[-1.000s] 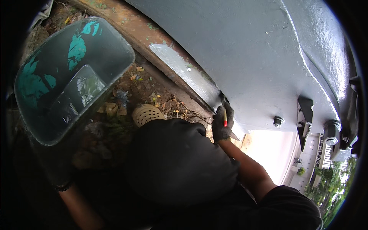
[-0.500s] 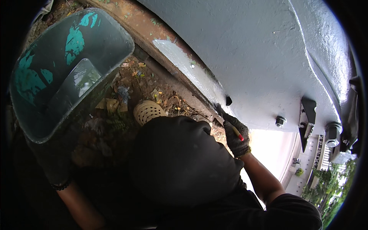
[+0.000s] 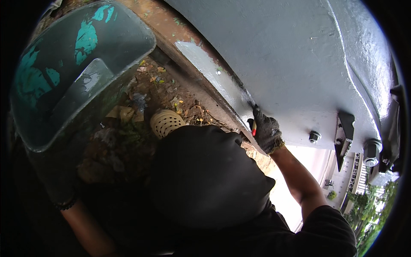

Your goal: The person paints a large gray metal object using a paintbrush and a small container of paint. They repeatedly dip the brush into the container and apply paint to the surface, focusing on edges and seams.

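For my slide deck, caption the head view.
Gloved right hand brushes grey paint along a beam; left hand holds the paint tub.

1 view only: our head-worn fisheye camera, left of a pair, looks down along our chest, close to the grey painted wall point(image 3: 299, 55) filling the upper right. Our forearms enter from the lower edge; straight edges bend toward the dark round rim.

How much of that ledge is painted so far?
Done: the big wall surface and a grey patch of ledge. In hand: the right hand works a brush along the ledge; the left hand holds the paint container. Left: the rusty brown ledge section.
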Demonstrator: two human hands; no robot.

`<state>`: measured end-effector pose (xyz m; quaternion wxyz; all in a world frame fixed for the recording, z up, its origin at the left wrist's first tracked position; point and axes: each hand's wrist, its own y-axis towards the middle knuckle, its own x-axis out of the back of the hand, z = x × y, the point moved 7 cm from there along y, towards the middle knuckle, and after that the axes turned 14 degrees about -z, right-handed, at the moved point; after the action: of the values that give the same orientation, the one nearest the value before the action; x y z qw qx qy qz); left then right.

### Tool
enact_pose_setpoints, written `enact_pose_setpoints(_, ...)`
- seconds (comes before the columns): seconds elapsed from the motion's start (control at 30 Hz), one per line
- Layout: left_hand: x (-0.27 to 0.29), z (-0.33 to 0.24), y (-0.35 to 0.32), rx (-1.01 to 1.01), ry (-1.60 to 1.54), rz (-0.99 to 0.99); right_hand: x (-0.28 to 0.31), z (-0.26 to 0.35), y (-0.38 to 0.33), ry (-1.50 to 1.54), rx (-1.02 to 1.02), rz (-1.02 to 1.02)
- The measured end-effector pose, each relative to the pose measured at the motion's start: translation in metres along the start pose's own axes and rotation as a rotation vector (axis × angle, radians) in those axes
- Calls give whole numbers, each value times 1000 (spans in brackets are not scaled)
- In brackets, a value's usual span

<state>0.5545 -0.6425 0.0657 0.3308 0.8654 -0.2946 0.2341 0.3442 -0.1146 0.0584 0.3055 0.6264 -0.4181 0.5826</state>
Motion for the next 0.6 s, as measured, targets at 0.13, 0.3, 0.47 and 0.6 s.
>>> enact_pose_setpoints(0.13, 2, -6, 1, -28, 17, -9, -8, -11, -8, 93, -111, -39)
enact_pose_setpoints(0.3, -2, -2, 3, -62, 27, -10, 15, 3, -27, 381, 94, -314)
enact_pose_setpoints(0.47, 6, 3, 4, -111, 33, 10, 7, 3, -13, 243, 55, -412)
enact_pose_setpoints(0.6, 10, -6, 8, -148, 54, -7, 11, 0, -13, 378, -12, -400)
